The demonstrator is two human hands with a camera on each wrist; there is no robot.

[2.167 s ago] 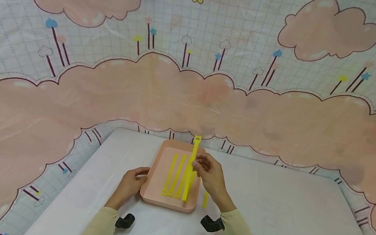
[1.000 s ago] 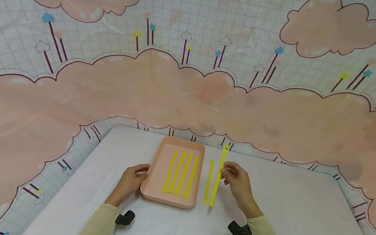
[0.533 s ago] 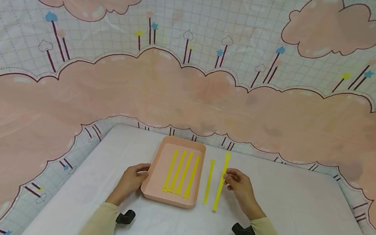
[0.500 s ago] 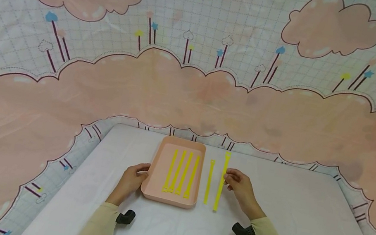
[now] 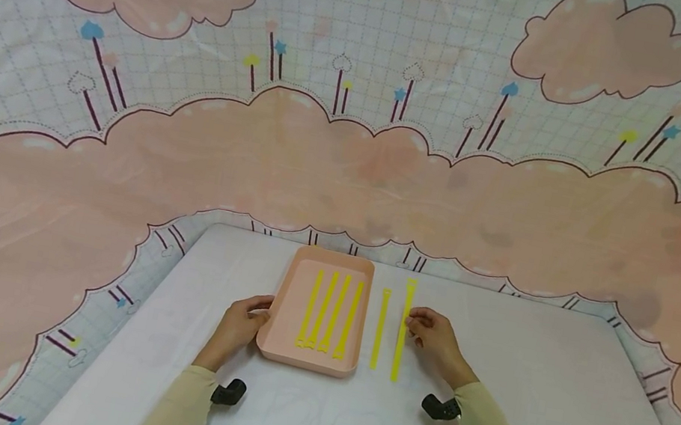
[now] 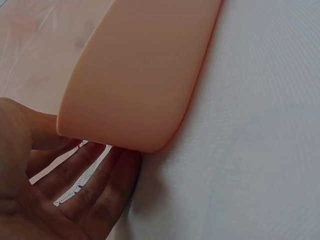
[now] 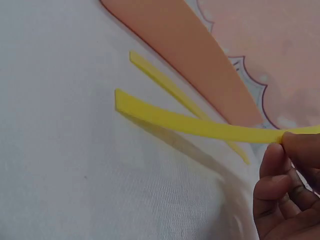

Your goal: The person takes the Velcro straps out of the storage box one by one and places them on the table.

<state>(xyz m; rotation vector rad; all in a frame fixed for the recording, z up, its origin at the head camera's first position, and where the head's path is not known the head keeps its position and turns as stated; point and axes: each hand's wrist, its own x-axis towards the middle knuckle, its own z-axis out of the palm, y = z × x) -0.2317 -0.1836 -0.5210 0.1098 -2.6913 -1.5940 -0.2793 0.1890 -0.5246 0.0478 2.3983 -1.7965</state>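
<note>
My right hand (image 5: 437,338) pinches a yellow strap (image 5: 399,352) with a slotted head, between thumb and fingertips. In the right wrist view the strap (image 7: 175,120) bows slightly and its tail end sits low over the cloth with a shadow below. A second yellow strap (image 5: 379,329) lies on the table, left of the held one. Further left, several similar straps (image 5: 335,310) lie side by side in a pink tray (image 5: 303,362). My left hand (image 5: 238,327) touches the tray's left side; in the left wrist view its extended fingers meet the tray's wall (image 6: 130,75).
A white cloth covers the table (image 5: 527,397). Behind and around it hangs a patterned curtain (image 5: 347,176) with clouds. Dark wrist cameras (image 5: 441,408) sit on both wrists.
My right hand has carried the yellow strap from over the tray to the right, past the strap on the table, then lowered it. The left hand has stayed at the tray.
</note>
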